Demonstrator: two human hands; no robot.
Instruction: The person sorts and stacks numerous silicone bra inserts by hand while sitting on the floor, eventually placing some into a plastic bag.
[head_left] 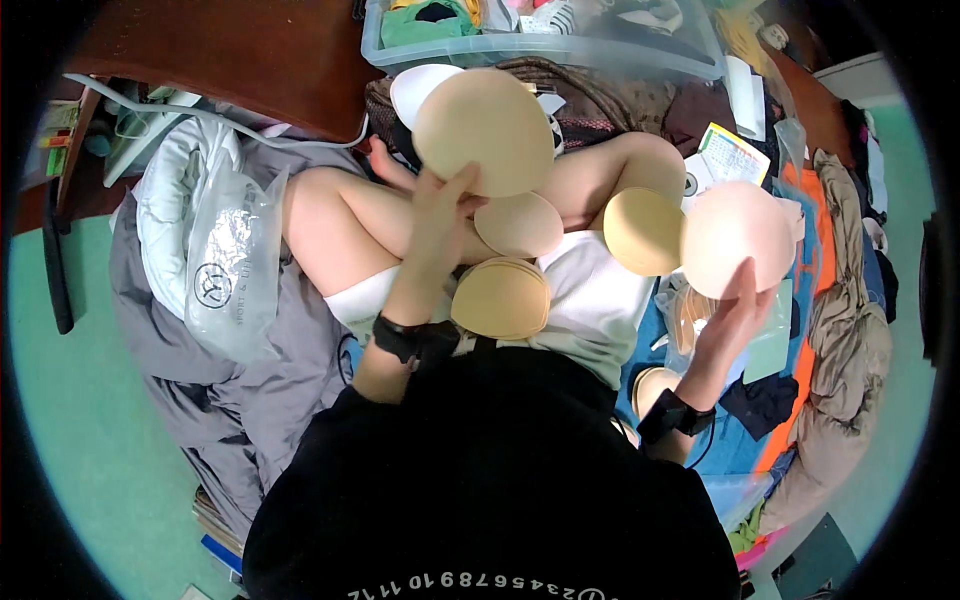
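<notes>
My left hand (pixel 440 205) pinches a large beige bra pad (pixel 485 125) at its lower edge, thumb on the face towards me. To the right, my right hand (pixel 740 310) is closed on the bottom edge of a pale pink bra pad (pixel 735 235). Between my crossed legs lies a smaller beige pad (pixel 520 225), partly below the left hand. A tan stack of pads (pixel 500 300) rests on my white shorts. On my right thigh sits a yellowish pad (pixel 643 232), its edge close to the pink one. A white rounded piece (pixel 415 90) shows partly behind the large pad.
Beyond my feet stands a clear plastic bin (pixel 540 48) of folded clothes. A clear bag (pixel 235 265) and grey bedding (pixel 210 400) lie at left. At right are a plastic-wrapped item (pixel 690 318), more pads (pixel 652 390), a printed card (pixel 733 155) and dark cloth (pixel 762 402).
</notes>
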